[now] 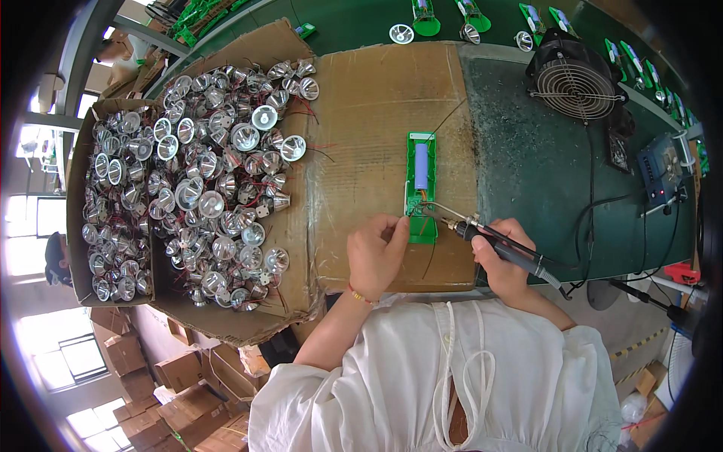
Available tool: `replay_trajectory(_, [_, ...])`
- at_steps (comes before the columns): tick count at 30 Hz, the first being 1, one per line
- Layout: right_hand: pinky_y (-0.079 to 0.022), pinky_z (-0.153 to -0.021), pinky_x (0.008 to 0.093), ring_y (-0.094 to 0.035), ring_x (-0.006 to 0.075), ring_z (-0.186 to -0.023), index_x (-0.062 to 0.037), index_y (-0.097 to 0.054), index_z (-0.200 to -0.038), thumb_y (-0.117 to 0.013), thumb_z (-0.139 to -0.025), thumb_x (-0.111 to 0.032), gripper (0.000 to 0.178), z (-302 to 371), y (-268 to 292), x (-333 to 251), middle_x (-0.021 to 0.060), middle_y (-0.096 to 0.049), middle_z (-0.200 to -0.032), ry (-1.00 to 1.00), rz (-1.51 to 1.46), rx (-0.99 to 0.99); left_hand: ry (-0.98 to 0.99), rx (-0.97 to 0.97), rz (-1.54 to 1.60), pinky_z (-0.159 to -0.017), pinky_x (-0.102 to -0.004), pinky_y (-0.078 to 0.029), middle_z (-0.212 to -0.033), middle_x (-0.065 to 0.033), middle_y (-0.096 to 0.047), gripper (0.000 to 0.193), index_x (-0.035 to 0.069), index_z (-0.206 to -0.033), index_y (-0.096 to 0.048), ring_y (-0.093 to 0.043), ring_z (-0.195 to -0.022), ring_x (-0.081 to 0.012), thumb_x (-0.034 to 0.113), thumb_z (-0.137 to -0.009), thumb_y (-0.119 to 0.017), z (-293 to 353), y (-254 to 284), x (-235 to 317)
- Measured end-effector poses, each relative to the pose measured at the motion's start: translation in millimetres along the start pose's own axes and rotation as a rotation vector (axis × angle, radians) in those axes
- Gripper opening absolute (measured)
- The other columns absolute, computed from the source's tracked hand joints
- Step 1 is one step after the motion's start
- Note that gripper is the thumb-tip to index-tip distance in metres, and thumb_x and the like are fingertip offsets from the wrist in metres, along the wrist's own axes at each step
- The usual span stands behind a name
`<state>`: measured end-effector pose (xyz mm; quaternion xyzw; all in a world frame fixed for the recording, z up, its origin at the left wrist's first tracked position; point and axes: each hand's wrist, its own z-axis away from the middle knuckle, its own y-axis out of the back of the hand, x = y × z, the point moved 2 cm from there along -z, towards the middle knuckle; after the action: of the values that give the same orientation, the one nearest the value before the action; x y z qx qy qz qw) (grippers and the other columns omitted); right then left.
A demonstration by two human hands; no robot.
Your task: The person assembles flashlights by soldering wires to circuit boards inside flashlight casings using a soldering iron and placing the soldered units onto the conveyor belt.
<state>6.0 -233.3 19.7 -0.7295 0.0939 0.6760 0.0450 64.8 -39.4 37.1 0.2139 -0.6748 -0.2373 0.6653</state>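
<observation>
On a cardboard sheet (376,151) in front of me lies a long green plastic housing (422,231). It carries a purple cylindrical battery (421,167) and a small green circuit board (416,205) below it. My right hand (506,260) grips a soldering iron (508,251), with a thin bent metal tube running beside it; the tip reaches toward the board from the right. Beside the housing's left edge, my left hand (379,252) has its thumb and forefinger pinched together at the board. What they hold is too small to make out. Thin wires stick out around the board.
Left of the sheet, a cardboard box (226,331) is heaped with silver reflector lamp cups (211,203) with red wires. A black fan with a round grille (576,90) and a blue control unit (661,169) stand right. More green housings (426,22) line the far edge.
</observation>
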Motion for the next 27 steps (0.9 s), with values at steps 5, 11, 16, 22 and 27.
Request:
replay_trajectory(5, [-0.042, -0.049, 0.0229, -0.05, 0.0093, -0.054, 0.0004, -0.048, -0.082, -0.061, -0.079, -0.005, 0.015, 1.7, 4.6, -10.2, 0.0077, -0.055, -0.069, 0.028, -0.088, 0.053, -0.007, -0.013, 0.014, -0.049, -0.0293, -0.045, -0.061, -0.0114, -0.062, 0.02, 0.001, -0.074, -0.064, -0.06, -0.051, -0.0182, 0.02, -0.081, -0.062, 0.1, 0.4, -1.3])
replay_trajectory(11, [-0.039, -0.049, 0.0234, -0.049, 0.0079, -0.057, -0.0003, -0.05, -0.083, -0.065, -0.078, -0.007, 0.017, 3.0, 12.2, -20.1, 0.0065, -0.054, -0.069, 0.174, 0.056, -0.103, 0.057, -0.043, 0.024, -0.05, -0.0291, -0.044, -0.063, -0.0101, -0.06, 0.017, 0.001, -0.073, -0.063, -0.058, -0.053, -0.019, 0.017, -0.08, -0.063, -0.1, 1.6, -1.1])
replay_trajectory(16, [-0.039, -0.049, 0.0229, -0.049, 0.0074, -0.055, -0.0003, -0.051, -0.082, -0.065, -0.078, -0.007, 0.016, 3.4, 9.8, -15.6, 0.0054, -0.054, -0.067, 0.113, 0.061, -0.035, -0.178, 0.003, 0.005, -0.054, -0.028, -0.045, -0.076, -0.0101, -0.055, 0.013, -0.001, -0.072, -0.061, -0.057, -0.063, -0.0197, 0.011, -0.076, -0.066, -2.2, -1.6, 3.7])
replay_trajectory(22, [-0.038, -0.048, 0.0222, -0.048, 0.0062, -0.053, -0.0006, -0.051, -0.082, -0.065, -0.079, -0.007, 0.016, 4.2, 7.2, -12.3, 0.004, -0.055, -0.066, 0.079, 0.048, -0.043, -0.196, 0.029, -0.006, -0.055, -0.0283, -0.045, -0.076, -0.0093, -0.056, 0.013, 0.0, -0.072, -0.061, -0.057, -0.062, -0.0195, 0.01, -0.077, -0.066, -0.7, -4.4, 3.9])
replay_trajectory(27, [-0.038, -0.047, 0.0219, -0.048, 0.006, -0.053, -0.0004, -0.051, -0.082, -0.064, -0.079, -0.007, 0.016, 5.6, 8.2, -10.5, 0.004, -0.054, -0.065, 0.128, 0.068, -0.013, -0.199, 0.014, 0.006, -0.054, -0.028, -0.045, -0.076, -0.0089, -0.056, 0.013, 0.0, -0.072, -0.061, -0.056, -0.06, -0.0191, 0.01, -0.077, -0.066, -0.5, -5.5, 3.5])
